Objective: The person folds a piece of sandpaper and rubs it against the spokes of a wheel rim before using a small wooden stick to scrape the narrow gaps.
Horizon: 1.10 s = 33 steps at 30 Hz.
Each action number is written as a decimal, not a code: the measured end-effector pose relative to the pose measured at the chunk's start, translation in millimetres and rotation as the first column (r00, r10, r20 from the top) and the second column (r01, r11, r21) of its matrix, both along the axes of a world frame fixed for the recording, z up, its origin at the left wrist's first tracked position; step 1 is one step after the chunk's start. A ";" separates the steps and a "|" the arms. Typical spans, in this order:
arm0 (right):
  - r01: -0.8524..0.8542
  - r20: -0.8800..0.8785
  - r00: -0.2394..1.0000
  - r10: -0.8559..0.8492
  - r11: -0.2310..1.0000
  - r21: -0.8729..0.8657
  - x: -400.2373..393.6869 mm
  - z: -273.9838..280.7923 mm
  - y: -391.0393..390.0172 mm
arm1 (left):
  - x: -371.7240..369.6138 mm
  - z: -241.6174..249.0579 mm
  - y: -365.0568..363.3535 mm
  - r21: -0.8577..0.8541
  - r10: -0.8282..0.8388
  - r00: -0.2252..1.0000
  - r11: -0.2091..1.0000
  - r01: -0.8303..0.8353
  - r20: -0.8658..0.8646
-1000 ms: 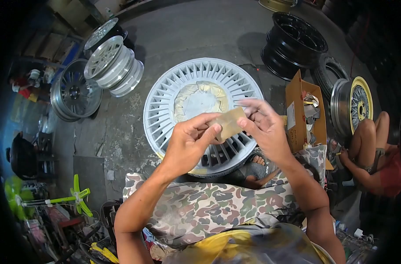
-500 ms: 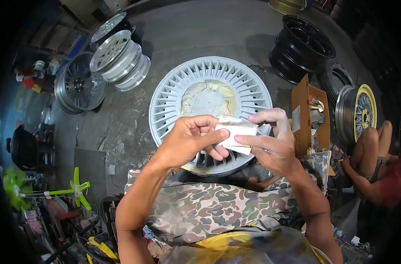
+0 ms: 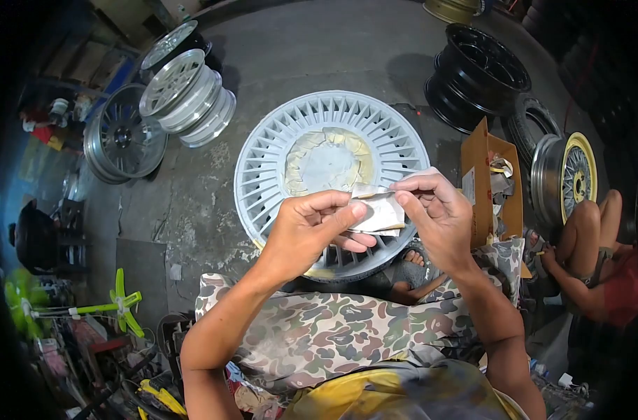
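A small folded piece of paper [image 3: 380, 213], off-white with a greyish worn face like used sandpaper, is held up between my two hands. My left hand [image 3: 312, 227] pinches its left side, thumb on top and the other fingers beneath. At the upper right edge, the thumb and forefinger of my right hand [image 3: 438, 213] grip a raised fold. Below both hands lies a large wheel [image 3: 259, 147] with many thin spokes, coated pale grey. Yellowish masking paper [image 3: 364, 162] rings its centre. My hands and the paper cover the wheel's near part.
Silver wheels [image 3: 186, 98] stand to the left, black wheels [image 3: 466, 84] at the upper right. A cardboard box [image 3: 478, 203] with scraps is right of my hands, near a yellow-rimmed wheel [image 3: 578, 175]. Another person [image 3: 592, 273] sits at the far right; a green fan [image 3: 126, 301] is lower left.
My right hand has shifted its grip to the paper's upper edge, with thumb and forefinger now together and a fold lifted. My left hand still pinches the other side.
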State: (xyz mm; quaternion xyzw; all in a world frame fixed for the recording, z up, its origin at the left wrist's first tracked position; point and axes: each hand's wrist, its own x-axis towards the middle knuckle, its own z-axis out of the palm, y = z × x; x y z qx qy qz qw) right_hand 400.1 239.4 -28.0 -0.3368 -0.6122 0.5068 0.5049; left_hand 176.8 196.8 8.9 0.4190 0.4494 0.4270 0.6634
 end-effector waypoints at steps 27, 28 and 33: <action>-0.276 -0.026 0.961 0.275 0.959 -0.066 9.4 3.6 -0.4 | -8.0 5.0 -3.9 0.337 0.083 0.913 0.939 0.062 -0.400; -0.279 -0.004 0.960 0.279 0.959 -0.058 10.7 2.6 0.2 | -7.2 5.3 -4.2 0.423 0.110 0.906 0.903 0.081 -0.408; -0.293 0.116 0.949 0.293 0.956 -0.010 10.8 7.5 0.2 | -11.1 1.4 -3.4 0.585 0.209 0.802 0.786 0.202 -0.559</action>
